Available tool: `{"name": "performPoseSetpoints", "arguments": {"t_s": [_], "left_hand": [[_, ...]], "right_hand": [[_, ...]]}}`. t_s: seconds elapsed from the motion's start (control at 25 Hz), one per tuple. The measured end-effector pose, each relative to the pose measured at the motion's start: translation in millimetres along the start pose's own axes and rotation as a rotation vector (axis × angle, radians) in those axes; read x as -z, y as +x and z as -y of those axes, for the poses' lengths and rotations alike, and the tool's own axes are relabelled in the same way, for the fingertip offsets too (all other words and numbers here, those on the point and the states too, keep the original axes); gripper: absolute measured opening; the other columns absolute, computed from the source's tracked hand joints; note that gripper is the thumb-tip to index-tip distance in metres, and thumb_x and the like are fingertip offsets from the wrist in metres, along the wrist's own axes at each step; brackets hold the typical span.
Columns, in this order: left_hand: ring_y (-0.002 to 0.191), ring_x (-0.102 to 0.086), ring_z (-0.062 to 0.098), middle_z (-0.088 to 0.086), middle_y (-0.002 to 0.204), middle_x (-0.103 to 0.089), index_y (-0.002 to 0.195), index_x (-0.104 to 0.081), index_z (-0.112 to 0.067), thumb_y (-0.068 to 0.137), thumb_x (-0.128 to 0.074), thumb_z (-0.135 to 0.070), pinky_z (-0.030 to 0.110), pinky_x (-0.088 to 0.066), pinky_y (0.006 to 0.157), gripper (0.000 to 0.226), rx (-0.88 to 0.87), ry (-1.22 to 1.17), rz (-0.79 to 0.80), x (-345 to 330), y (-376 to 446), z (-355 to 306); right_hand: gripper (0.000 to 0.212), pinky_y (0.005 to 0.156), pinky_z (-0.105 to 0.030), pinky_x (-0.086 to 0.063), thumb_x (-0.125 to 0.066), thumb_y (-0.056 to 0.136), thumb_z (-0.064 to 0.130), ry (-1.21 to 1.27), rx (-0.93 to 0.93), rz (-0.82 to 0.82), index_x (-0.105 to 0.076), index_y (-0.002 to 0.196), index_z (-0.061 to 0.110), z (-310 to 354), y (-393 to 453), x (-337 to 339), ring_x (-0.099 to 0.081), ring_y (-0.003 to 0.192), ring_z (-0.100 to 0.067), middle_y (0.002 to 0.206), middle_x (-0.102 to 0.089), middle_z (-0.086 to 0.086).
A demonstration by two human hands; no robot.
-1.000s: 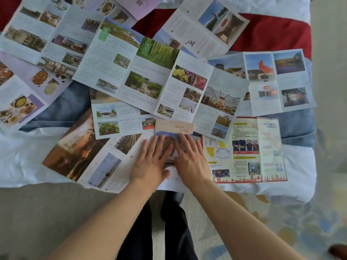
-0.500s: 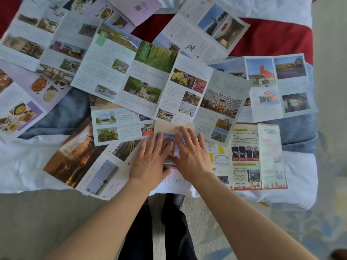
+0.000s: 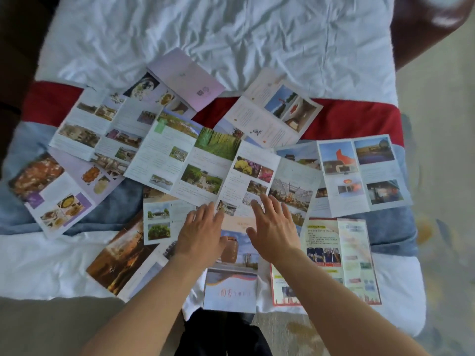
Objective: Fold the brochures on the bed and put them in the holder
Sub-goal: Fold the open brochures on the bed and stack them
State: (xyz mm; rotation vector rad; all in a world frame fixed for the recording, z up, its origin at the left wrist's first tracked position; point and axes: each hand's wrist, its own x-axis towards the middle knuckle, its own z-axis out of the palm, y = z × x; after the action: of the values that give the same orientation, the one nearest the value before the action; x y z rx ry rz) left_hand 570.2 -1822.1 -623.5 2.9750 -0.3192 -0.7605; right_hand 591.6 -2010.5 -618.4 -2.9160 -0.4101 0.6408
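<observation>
Several open brochures lie spread over the bed [image 3: 231, 34]. A folded brochure [image 3: 231, 286] with a jar picture and a pale cover lies at the bed's near edge. My left hand [image 3: 201, 232] rests flat on its upper left part, fingers apart. Over its upper right corner my right hand [image 3: 273, 229] is spread with the fingers slightly raised. A wide brochure with garden and flower photos [image 3: 205, 160] lies just beyond my fingertips. A yellow and red brochure [image 3: 334, 258] lies to the right of my right hand. No holder is in view.
A brown-toned brochure [image 3: 120, 258] lies left of my left hand. A food brochure [image 3: 54, 191] sits at the far left. A red band [image 3: 359, 116] and blue fabric [image 3: 390, 227] cross the white bedding. The floor [image 3: 51, 330] and my dark trousers [image 3: 221, 335] are below.
The view has tilted up, showing more white bedding. Both hands have slid forward along the folded brochure toward its top, and the fingers have spread wider.
</observation>
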Motion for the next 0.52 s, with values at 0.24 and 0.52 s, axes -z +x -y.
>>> {"name": "performPoseSetpoints", "arguments": {"t_s": [0.24,0.52], "left_hand": [[0.149,-0.017,0.032,0.012,0.164,-0.015,0.154,-0.021,-0.018,0.095,-0.048,-0.051,0.047,-0.022,0.117,0.074,0.198,-0.097,-0.013,46,41,65],[0.146,-0.02,0.036,0.018,0.161,-0.017,0.151,-0.025,-0.012,0.094,-0.052,-0.047,0.051,-0.031,0.113,0.072,0.373,-0.192,0.017,68,92,146]], "right_hand": [[0.065,0.115,-0.04,-0.027,-0.057,0.095,0.04,0.023,-0.003,0.017,-0.029,0.15,0.02,10,48,35,-0.026,0.144,-0.026,0.159,-0.026,-0.007],[0.069,0.118,-0.042,-0.023,-0.054,0.097,0.044,0.038,0.023,0.118,-0.02,0.153,0.023,46,111,26,-0.016,0.15,-0.026,0.164,-0.016,-0.006]]}}
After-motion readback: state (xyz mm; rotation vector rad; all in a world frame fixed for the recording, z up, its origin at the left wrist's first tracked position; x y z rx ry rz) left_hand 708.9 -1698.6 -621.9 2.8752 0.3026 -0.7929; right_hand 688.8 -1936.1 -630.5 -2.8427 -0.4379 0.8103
